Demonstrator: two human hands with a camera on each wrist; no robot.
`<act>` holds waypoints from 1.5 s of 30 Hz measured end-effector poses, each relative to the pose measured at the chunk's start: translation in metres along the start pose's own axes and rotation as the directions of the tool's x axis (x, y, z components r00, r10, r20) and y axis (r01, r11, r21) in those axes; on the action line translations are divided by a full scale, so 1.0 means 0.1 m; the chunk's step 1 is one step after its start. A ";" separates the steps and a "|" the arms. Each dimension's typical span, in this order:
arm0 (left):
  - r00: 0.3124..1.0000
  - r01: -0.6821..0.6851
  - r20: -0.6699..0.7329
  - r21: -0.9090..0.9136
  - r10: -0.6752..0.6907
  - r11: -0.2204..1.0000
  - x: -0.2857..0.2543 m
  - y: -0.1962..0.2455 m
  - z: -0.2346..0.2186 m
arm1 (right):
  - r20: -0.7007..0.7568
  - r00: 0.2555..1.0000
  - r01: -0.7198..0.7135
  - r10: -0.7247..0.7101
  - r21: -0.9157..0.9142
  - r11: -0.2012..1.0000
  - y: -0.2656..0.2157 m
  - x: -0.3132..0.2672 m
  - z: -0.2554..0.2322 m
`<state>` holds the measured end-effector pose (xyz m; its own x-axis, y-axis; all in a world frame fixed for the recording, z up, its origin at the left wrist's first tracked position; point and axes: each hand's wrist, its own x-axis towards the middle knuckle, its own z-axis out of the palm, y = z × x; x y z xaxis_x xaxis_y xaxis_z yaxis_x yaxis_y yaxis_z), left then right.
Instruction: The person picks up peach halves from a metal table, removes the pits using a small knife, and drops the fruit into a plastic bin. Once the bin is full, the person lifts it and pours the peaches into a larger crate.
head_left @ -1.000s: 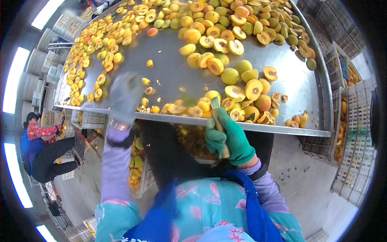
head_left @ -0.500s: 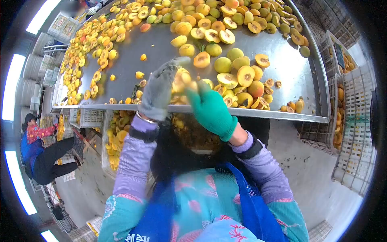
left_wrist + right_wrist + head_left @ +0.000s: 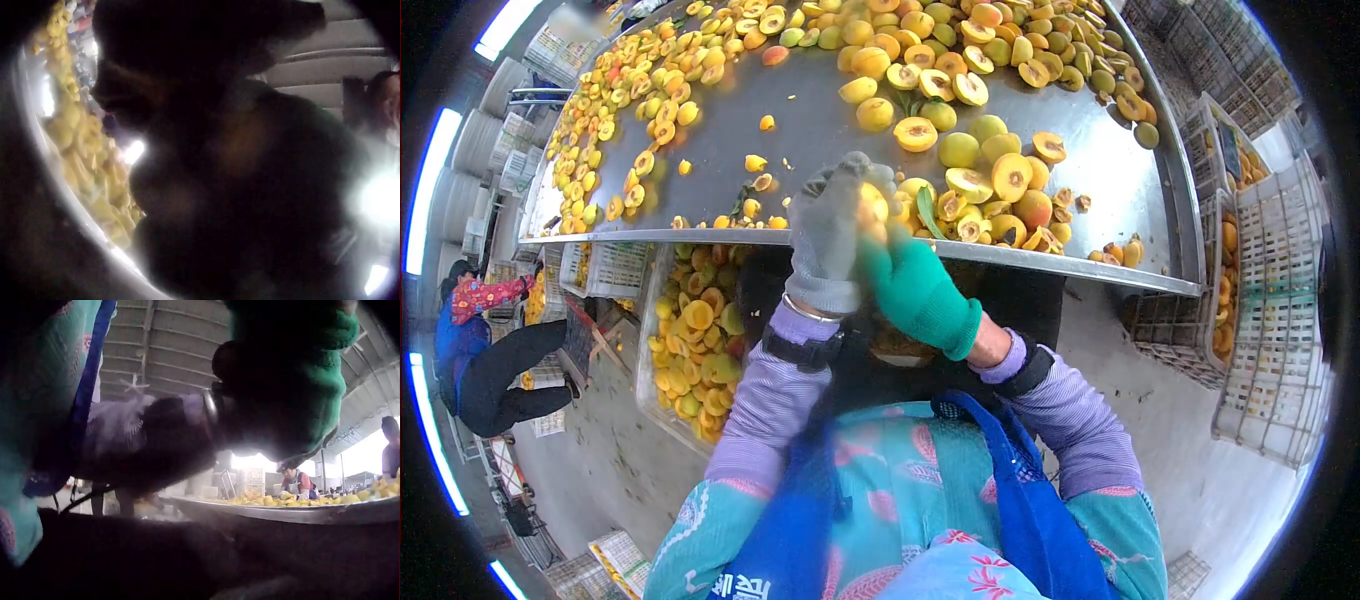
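In the head view, my grey-gloved left hand [image 3: 825,235] grips a yellow peach [image 3: 872,207] at the near edge of the steel table [image 3: 730,140]. My green-gloved right hand [image 3: 925,300] meets it from the right, fingers curled against the fruit. The wood-handled knife that shows in the right hand in an earlier frame is now mostly hidden by the glove, and motion blurs the fingertips. Just right of the hands lies a pile of whole and halved peaches [image 3: 1012,177], with a green leaf [image 3: 927,212]. Both wrist views are dark; the green glove [image 3: 312,394] fills the upper right wrist view.
Peach halves [image 3: 640,100] spread along the table's left side and far end. A crate of halves [image 3: 700,350] stands below the near edge, left of my legs. White crates [image 3: 1270,310] stack at right. Another person [image 3: 485,340] works at far left.
My left hand has come from the left side of the table to the right hand, and now holds a peach. The right hand has turned, hiding the knife. Both hands have drawn slightly nearer the body.
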<state>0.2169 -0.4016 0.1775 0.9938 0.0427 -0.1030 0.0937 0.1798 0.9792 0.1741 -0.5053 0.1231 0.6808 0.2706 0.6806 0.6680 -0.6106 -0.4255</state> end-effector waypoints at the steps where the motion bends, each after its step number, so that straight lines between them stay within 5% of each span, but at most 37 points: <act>1: 1.000 0.013 0.028 -0.024 -0.013 1.000 -0.02 0.04 0.02 | 0.026 0.991 -0.136 0.134 0.183 0.974 -0.01 -0.03 0.01; 2: 0.998 0.028 0.055 -0.045 -0.026 0.999 -0.04 0.08 0.04 | 0.051 0.963 -0.265 0.265 0.356 0.896 -0.04 -0.02 -0.01; 3: 0.989 -0.037 0.142 0.060 0.028 0.998 -0.03 0.13 0.03 | 0.316 0.808 -0.563 0.498 0.665 0.491 -0.19 0.10 -0.20; 5: 0.944 -0.183 0.315 0.249 0.099 0.951 0.01 0.22 -0.04 | 0.750 0.524 -0.681 0.403 0.654 -0.330 -0.26 0.13 -0.31; 7: 0.950 -0.063 0.311 0.291 -0.032 0.955 0.09 0.21 -0.03 | 0.880 0.465 -0.566 0.094 0.377 -0.733 -0.16 0.09 -0.37; 8: 0.953 0.001 0.289 0.310 -0.095 0.951 0.12 0.21 -0.03 | 0.881 0.428 -0.596 0.201 0.442 -0.670 -0.18 0.08 -0.38; 9: 0.957 -0.133 0.290 0.388 0.016 0.912 0.22 0.03 -0.07 | 0.870 0.401 -0.637 0.287 0.490 -0.595 -0.25 0.11 -0.35; 10: 0.919 -0.293 0.305 0.107 0.249 0.950 0.29 -0.28 -0.05 | 0.847 0.386 -0.678 0.366 0.529 -0.510 -0.33 0.14 -0.32; 11: 0.893 -0.379 0.319 0.153 0.318 0.913 0.31 -0.32 -0.12 | 0.812 0.382 -0.718 0.442 0.562 -0.411 -0.36 0.17 -0.30; 12: 0.861 -0.463 0.331 0.197 0.386 0.864 0.32 -0.36 -0.18 | 0.847 0.529 -0.523 0.053 0.374 -0.765 -0.28 0.15 -0.27; 13: 0.824 -0.540 0.341 0.238 0.451 0.807 0.35 -0.40 -0.25 | 0.825 0.564 -0.486 -0.010 0.323 -0.812 -0.26 0.13 -0.29; 15: 0.922 -0.313 0.251 0.038 0.294 0.949 0.22 -0.18 -0.28 | 0.780 0.620 -0.438 -0.084 0.256 -0.862 -0.24 0.21 -0.30; 16: 0.979 -0.015 0.190 -0.300 0.075 0.954 0.19 -0.12 -0.28 | 0.761 0.641 -0.428 -0.100 0.247 -0.869 -0.24 0.24 -0.28; 17: 0.966 0.249 0.212 -0.607 -0.149 0.754 0.17 -0.08 -0.30 | 0.720 0.677 -0.424 -0.152 0.214 -0.880 -0.27 0.28 -0.28; 18: 1.000 0.026 0.011 -0.407 -0.023 0.913 0.11 -0.08 -0.40 | 0.722 0.679 -0.449 -0.134 0.264 -0.853 -0.29 0.28 -0.25; 19: 0.979 -0.204 0.027 0.003 0.204 0.979 0.04 -0.02 -0.69 | 0.721 0.684 -0.469 -0.110 0.319 -0.823 -0.30 0.27 -0.24; 20: 0.900 -0.368 0.043 0.607 0.433 0.704 -0.04 0.05 -0.99 | 0.719 0.690 -0.485 -0.084 0.373 -0.791 -0.31 0.24 -0.24; 21: 0.778 -0.324 0.055 0.889 0.626 0.324 -0.11 0.11 -1.29 | 0.764 0.646 -0.495 -0.010 0.409 -0.767 -0.22 0.17 -0.27; 23: 0.806 -0.134 0.098 0.991 0.584 0.018 -0.20 0.02 -2.10 | 0.828 0.542 -0.468 0.140 0.437 -0.768 -0.06 0.15 -0.30; 24: 0.905 0.307 -0.382 0.890 0.185 0.336 -0.14 -0.06 -2.38 | 0.850 0.477 -0.450 0.223 0.454 -0.769 -0.02 0.11 -0.33; 25: 0.956 0.294 -0.293 0.954 0.034 -0.051 -0.10 -0.63 -3.19 | 0.879 0.397 -0.396 0.264 0.424 -0.815 0.06 0.02 -0.27; 26: 0.885 0.435 -0.459 0.876 -0.084 -0.207 -0.18 -0.27 -2.86 | 0.902 0.356 -0.401 0.243 0.382 -0.833 0.11 -0.02 -0.30; 27: 0.879 0.476 -0.471 0.857 0.076 -0.197 -0.03 -0.31 -2.91 | 0.916 0.328 -0.395 0.232 0.356 -0.847 0.14 -0.02 -0.31; 28: 0.938 0.286 -0.257 0.953 0.234 -0.099 0.18 -0.21 -2.68 | 0.934 0.287 -0.385 0.212 0.315 -0.867 0.14 -0.05 -0.31; 29: 0.917 0.081 -0.067 0.996 0.394 -0.021 0.29 0.04 -2.32 | 0.931 0.308 -0.382 0.195 0.309 -0.871 0.17 -0.09 -0.31; 30: 0.823 -0.131 0.093 0.991 0.561 0.028 0.40 0.28 -1.95 | 0.918 0.323 -0.391 0.230 0.351 -0.851 0.12 -0.05 -0.35; 32: 0.909 -0.306 0.117 0.838 0.399 0.452 0.66 0.51 -0.89 | 0.910 0.320 -0.410 0.264 0.384 -0.827 0.14 -0.06 -0.35; 33: 0.791 -0.527 0.378 0.821 0.481 0.220 0.89 0.36 -0.59 | 0.897 0.311 -0.400 0.315 0.424 -0.812 0.11 0.00 -0.38; 34: 0.610 -0.700 0.620 0.713 0.494 -0.030 1.13 0.19 -0.31 | 0.847 0.296 -0.510 0.441 0.531 -0.677 0.09 0.07 -0.41; 35: 0.792 -0.585 0.539 0.805 0.285 0.102 1.29 0.04 0.08 | 0.775 0.291 -0.608 0.561 0.603 -0.517 0.08 0.13 -0.44; 36: 0.904 -0.425 0.426 0.884 0.038 0.192 1.37 -0.09 0.36 | 0.684 0.294 -0.697 0.667 0.631 -0.340 0.08 0.14 -0.48; 38: 0.839 -0.540 0.543 0.820 0.042 0.191 1.56 -0.47 0.38 | 0.348 0.586 -0.696 0.732 0.678 0.235 0.35 -0.08 -0.32; 39: 0.800 -0.594 0.598 0.783 0.037 0.186 1.55 -0.48 0.42 | 0.272 0.627 -0.687 0.730 0.634 0.354 0.45 -0.06 -0.31; 42: 0.855 -0.365 0.516 0.676 -0.057 0.640 1.11 -0.15 0.23 | 0.099 0.794 -0.589 0.600 0.375 0.716 0.56 0.11 -0.39; 44: 0.812 -0.366 0.583 0.471 0.029 0.803 0.75 0.03 0.05 | 0.035 0.987 -0.149 0.155 -0.125 0.981 0.62 0.11 -0.30; 45: 0.834 -0.138 0.552 0.217 -0.005 0.966 0.58 0.06 0.00 | 0.003 0.990 -0.136 0.138 -0.113 0.984 0.56 0.12 -0.26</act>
<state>0.2757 -0.3984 0.1775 0.8614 -0.5079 0.0061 -0.0338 -0.0452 0.9984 0.2121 -0.5557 0.1229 0.7671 0.1862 0.6139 0.5306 -0.7221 -0.4440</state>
